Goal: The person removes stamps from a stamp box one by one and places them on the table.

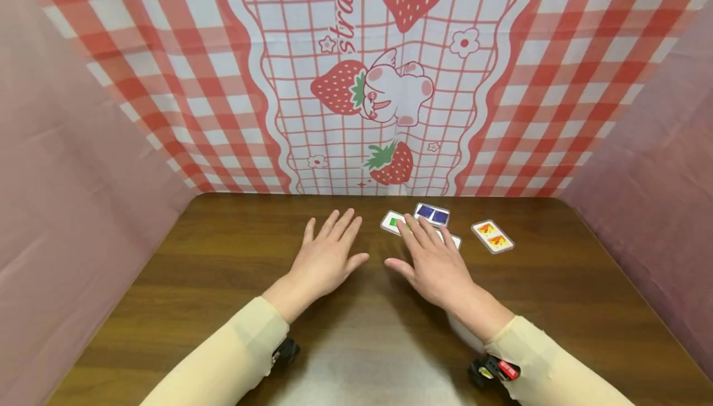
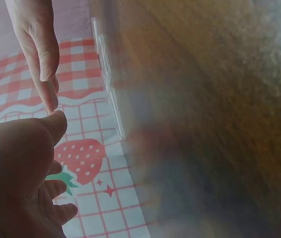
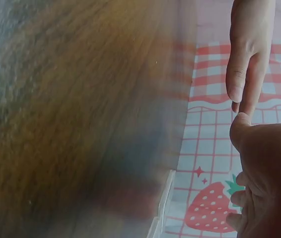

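Note:
Both hands hover palm down over the brown wooden table [image 1: 234,270], fingers spread and pointing toward the far edge. The left hand [image 1: 325,257] holds nothing. To its right, the right hand [image 1: 434,263] is also bare of any object, and its fingers overlap some cards in the head view. A card with a green picture [image 1: 392,221] shows left of those fingertips. Behind them lies a card with two dark blue squares [image 1: 432,215]. Another white card [image 1: 457,241] is mostly hidden under the fingers. Farther right lies a card with two orange-yellow pictures [image 1: 492,236].
A red-and-white checked cloth with strawberries [image 1: 356,164] hangs at the table's far edge. Pink cloth walls [image 1: 72,195] stand on both sides. Each wrist carries a small black camera strap [image 1: 492,369] at the cream sleeve. In the left wrist view the cards [image 2: 114,114] appear edge-on.

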Motion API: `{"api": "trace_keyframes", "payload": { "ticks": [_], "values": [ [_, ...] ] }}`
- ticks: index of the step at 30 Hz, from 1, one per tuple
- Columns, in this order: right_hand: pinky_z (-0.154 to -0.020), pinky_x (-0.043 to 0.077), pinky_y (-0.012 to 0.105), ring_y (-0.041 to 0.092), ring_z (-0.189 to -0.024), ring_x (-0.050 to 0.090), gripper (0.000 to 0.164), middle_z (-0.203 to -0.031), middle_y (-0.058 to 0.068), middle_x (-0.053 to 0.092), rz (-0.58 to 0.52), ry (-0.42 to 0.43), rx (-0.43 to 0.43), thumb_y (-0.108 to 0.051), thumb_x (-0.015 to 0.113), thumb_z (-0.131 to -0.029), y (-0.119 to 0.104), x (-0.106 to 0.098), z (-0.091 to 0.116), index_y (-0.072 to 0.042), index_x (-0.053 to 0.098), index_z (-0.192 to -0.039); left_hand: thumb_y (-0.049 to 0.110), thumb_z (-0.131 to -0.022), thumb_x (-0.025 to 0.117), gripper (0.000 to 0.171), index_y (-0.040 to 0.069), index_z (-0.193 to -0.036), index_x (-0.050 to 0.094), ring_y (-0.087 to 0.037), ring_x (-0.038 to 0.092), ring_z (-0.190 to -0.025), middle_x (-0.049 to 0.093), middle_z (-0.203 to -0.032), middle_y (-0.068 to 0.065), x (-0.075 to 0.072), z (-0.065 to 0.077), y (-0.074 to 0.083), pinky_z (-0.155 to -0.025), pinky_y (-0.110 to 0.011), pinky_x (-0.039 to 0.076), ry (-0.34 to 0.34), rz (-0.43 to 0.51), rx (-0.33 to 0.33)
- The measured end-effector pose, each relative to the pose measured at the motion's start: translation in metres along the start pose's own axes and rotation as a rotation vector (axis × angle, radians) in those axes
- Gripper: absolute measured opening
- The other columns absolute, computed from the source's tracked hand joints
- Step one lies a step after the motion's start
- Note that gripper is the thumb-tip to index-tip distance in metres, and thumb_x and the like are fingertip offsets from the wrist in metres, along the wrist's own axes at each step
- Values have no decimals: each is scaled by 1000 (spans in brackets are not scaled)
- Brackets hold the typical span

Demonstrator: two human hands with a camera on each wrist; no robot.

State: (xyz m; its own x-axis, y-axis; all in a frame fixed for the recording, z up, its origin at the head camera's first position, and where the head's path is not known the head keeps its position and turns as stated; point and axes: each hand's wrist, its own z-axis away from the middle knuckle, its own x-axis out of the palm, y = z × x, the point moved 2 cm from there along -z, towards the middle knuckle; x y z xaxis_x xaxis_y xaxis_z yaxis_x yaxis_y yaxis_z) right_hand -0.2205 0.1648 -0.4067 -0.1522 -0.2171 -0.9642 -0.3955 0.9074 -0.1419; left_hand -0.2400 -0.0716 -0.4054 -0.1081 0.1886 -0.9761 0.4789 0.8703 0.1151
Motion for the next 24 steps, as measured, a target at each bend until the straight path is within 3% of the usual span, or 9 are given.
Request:
{"api": "trace_keyframes", "payload": {
  "ticks": [12,24],
  "values": [
    [-128,20,70,44,-163,29,85,-177,19,31,10,9,-6,-56,65,-109,8,-2,-4,-4,39,-171,57,-112,56,78,15,-174,35,-34,26,-166,27,-181,-8,-2,-17,4,-127,-74,19,-3,2,14],
    [-127,24,71,45,-160,35,80,-175,19,37,29,7,10,-53,65,-109,20,4,-11,-4,44,-168,59,-113,55,77,16,-174,35,-34,26,-166,27,-181,-8,6,-37,11,-126,-73,23,-23,7,28]
  ]
}}
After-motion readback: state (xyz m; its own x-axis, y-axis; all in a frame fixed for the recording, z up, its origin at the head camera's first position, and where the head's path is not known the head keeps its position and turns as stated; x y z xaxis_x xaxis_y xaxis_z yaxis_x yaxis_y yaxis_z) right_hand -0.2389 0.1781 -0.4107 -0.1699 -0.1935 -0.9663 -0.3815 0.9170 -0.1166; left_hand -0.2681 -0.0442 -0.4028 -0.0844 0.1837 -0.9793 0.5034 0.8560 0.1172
